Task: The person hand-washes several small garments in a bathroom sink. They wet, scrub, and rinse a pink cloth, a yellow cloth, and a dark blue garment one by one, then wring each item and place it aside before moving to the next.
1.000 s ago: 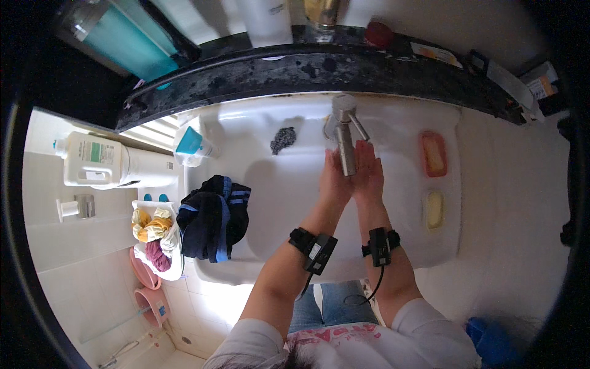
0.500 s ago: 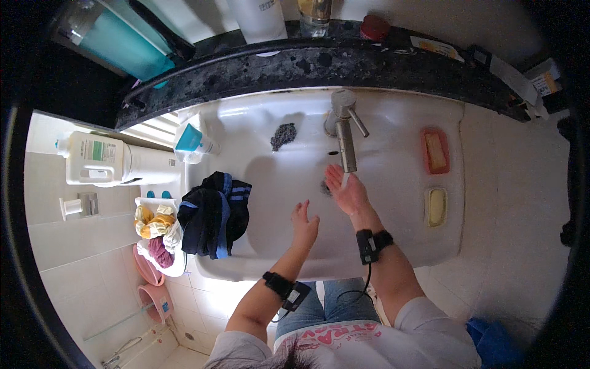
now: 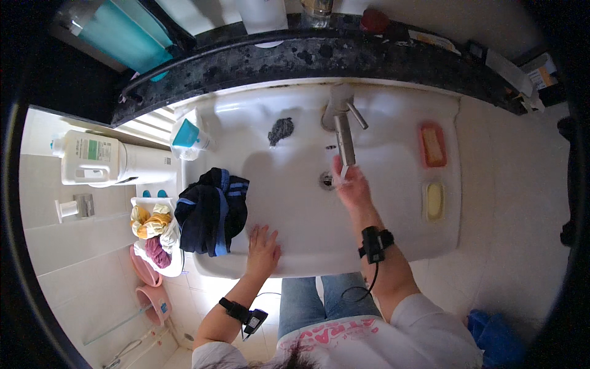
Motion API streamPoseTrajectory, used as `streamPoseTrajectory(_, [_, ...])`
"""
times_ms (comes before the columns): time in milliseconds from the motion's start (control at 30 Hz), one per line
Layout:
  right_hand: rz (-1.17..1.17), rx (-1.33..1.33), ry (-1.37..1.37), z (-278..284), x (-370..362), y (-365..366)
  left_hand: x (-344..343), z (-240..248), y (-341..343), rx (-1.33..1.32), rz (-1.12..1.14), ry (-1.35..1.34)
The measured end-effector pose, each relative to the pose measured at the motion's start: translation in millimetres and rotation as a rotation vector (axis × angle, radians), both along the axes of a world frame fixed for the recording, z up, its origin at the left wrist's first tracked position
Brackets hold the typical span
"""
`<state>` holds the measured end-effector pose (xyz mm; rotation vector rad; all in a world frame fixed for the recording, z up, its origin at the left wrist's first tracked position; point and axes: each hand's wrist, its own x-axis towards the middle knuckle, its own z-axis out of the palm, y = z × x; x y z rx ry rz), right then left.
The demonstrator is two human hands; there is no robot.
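Observation:
My left hand [image 3: 263, 249] is open, fingers spread, over the front left of the white sink [image 3: 295, 240]. Just left of it, a bundled dark navy garment [image 3: 215, 212] with blue stripes lies on the sink's left side. At the tip of the metal faucet [image 3: 345, 138] is my right hand [image 3: 354, 189], empty, its fingers loosely apart and partly hidden by the spout. Some water seems to run onto it. Beside those fingers is the drain [image 3: 326, 179]. A dark grey scrubber-like clump [image 3: 281, 131] lies at the back of the basin.
Along the right rim sit a pink soap dish [image 3: 432, 145] and a yellow soap bar [image 3: 434, 202] in a dish. A white jug [image 3: 90, 157] and a basket of clothes [image 3: 153, 230] stand left. Behind runs a black shelf [image 3: 307, 58] with bottles.
My left hand has moved left and nearer to me, toward the dark garment. The right hand has shifted slightly under the spout, its fingers now less stretched, uncovering the drain.

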<state>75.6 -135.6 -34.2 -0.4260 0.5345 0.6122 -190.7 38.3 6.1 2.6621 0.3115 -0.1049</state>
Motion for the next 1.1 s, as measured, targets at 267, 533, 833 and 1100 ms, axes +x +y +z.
streamPoseTrajectory(267, [0.368,-0.32,-0.382,18,7,20,82,14,8,-0.306,0.087,-0.196])
streamPoseTrajectory(533, [0.271,-0.303,0.045,23,5,-1,231,2,76,-0.271,0.258,-0.277])
streamPoseTrajectory(833, [0.596,-0.363,-0.042,42,-1,-4,164,29,47,-0.425,0.141,-0.439])
streamPoseTrajectory(1100, [1.05,-0.782,-0.265,40,-23,-68,35,18,21,-0.219,-0.009,-0.069])
